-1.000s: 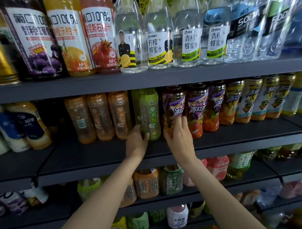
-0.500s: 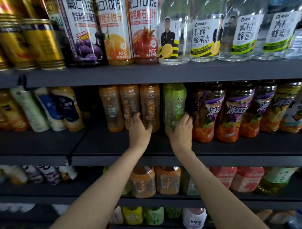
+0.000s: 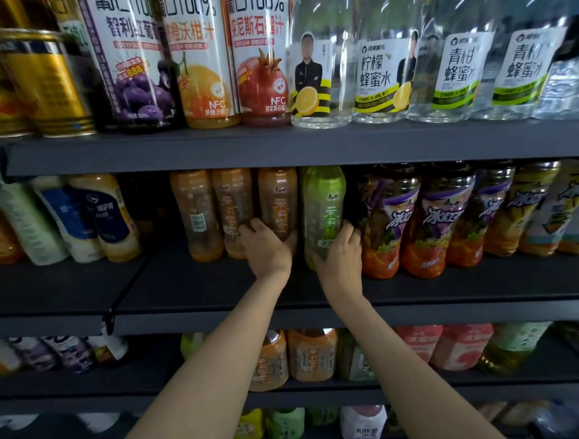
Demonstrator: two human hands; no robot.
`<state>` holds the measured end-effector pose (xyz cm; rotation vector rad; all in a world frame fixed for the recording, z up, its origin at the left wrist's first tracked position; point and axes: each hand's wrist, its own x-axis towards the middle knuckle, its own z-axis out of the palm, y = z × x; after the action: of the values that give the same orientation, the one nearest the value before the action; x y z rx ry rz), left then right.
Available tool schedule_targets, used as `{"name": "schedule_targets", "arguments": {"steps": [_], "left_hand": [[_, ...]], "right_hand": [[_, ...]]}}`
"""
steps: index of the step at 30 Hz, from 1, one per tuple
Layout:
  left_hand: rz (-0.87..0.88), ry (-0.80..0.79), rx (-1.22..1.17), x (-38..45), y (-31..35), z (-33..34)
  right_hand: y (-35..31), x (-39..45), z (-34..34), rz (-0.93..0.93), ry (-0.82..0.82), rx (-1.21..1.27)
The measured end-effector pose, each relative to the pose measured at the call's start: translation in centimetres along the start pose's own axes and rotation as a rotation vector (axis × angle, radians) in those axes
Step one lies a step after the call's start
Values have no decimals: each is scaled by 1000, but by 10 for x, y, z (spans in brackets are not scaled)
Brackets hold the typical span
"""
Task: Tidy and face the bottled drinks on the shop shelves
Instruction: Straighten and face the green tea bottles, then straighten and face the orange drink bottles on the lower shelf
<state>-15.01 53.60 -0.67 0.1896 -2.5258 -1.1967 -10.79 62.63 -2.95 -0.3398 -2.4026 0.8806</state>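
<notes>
Since a moment ago your right hand (image 3: 340, 257) has closed round the green tea bottle (image 3: 324, 215) at centre frame, fingers curled on its right side. Your left hand (image 3: 266, 249) has slid onto the rightmost amber tea bottle (image 3: 277, 203), thumb and fingers wrapped about its base. Both arms reach up from the lower frame, wrists straight. The bottles are smooth, rounded plastic with glossy sleeves, upright on the dark matte middle shelf (image 3: 198, 288).

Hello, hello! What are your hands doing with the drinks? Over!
Left hand grips orange tea bottle. Right hand grips green tea bottle. Both bottles upright on middle shelf. Nothing in the way.
</notes>
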Motion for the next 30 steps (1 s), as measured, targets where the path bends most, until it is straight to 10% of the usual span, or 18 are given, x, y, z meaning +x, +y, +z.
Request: {"name": "schedule_targets", "arguments": {"steps": [9,12,18,25,30], "left_hand": [[68,-155,-141,-17,-33,-43],[136,-211,-164,-23,-51,-64],[305,-359,-111,-26,-70,-122],[-234,-976,-756,-19,-108,-188],[79,-742,-601,-26,-110,-197]], "right_hand": [[-22,-22,-6,-144,296,165],[-47,-36,-13,-243,107,364],[-100,-38,-13,81,-200,552],[-120,-59,-20,471,-270,1203],[-137,-76,-21,492,-252,1087]]}}
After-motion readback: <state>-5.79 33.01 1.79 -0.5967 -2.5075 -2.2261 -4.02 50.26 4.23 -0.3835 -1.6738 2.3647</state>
